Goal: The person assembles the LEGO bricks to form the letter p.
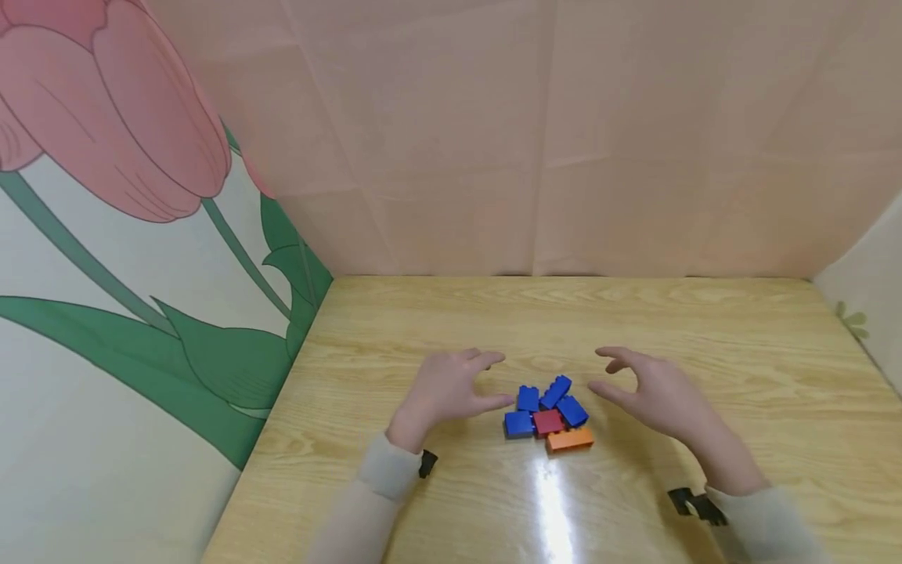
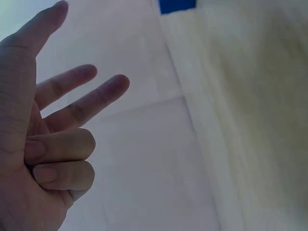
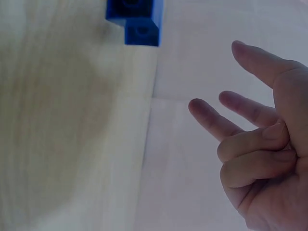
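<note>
A small cluster of toy building bricks lies on the wooden table between my hands. Several are blue, grouped around a red brick, and an orange brick lies at the near side. To the left of the cluster is my left hand, thumb and two fingers extended, the other two curled in, holding nothing. Its thumb tip is close to the blue bricks. My right hand is in a similar pose on the right, apart from the bricks. Each wrist view catches only part of a blue brick at its top.
The light wooden tabletop meets a pink cloth backdrop at the back. A wall panel with printed tulips stands on the left, and a pale panel on the right.
</note>
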`<state>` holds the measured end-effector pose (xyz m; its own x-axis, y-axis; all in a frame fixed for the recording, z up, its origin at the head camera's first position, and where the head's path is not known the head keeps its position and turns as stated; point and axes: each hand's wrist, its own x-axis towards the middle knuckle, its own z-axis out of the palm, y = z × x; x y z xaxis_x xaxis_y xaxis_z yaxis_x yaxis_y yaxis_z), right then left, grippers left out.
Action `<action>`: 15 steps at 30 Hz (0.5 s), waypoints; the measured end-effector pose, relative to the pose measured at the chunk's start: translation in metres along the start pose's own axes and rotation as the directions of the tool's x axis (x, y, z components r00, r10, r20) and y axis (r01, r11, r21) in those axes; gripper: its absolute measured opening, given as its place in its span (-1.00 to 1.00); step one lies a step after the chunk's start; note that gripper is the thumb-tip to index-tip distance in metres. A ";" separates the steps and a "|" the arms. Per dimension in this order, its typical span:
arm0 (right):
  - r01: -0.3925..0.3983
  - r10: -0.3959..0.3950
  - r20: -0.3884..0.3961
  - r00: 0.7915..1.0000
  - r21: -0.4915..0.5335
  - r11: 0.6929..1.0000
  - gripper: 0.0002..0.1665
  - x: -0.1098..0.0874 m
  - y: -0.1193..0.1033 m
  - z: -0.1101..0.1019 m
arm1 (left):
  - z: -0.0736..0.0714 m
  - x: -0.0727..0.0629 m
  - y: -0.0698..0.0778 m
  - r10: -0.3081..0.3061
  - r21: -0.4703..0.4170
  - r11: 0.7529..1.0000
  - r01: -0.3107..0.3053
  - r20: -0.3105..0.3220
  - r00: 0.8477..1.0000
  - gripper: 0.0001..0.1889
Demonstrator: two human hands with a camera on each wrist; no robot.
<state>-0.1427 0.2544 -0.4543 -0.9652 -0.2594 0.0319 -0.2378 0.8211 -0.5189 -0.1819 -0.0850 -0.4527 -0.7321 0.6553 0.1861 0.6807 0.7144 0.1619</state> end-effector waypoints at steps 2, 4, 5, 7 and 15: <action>0.000 -0.001 0.016 1.000 0.017 1.000 -0.16 -0.001 0.000 0.005 | 0.006 -0.002 0.003 0.016 0.003 1.000 -0.016 0.015 1.000 -0.23; 0.005 -0.006 0.031 0.999 0.027 1.000 -0.15 -0.001 -0.001 0.010 | 0.011 -0.005 0.007 0.016 0.005 1.000 -0.016 0.035 0.999 -0.22; 0.009 -0.010 0.034 0.999 0.027 1.000 -0.16 -0.001 -0.001 0.013 | 0.014 -0.006 0.009 0.014 0.005 1.000 -0.015 0.046 0.999 -0.22; 0.017 -0.018 0.043 0.999 0.038 0.999 -0.20 -0.002 -0.002 0.018 | 0.018 -0.007 0.012 0.013 0.002 1.000 -0.014 0.069 0.998 -0.22; 0.023 -0.028 0.085 0.996 0.063 0.998 -0.23 -0.001 -0.003 0.036 | 0.032 -0.011 0.023 -0.003 -0.020 1.000 0.006 0.152 0.988 -0.25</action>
<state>-0.1373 0.2338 -0.4837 -0.9453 -0.3251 -0.0264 -0.2527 0.7812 -0.5709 -0.1592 -0.0682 -0.4824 -0.7295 0.6831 0.0362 0.6769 0.7132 0.1822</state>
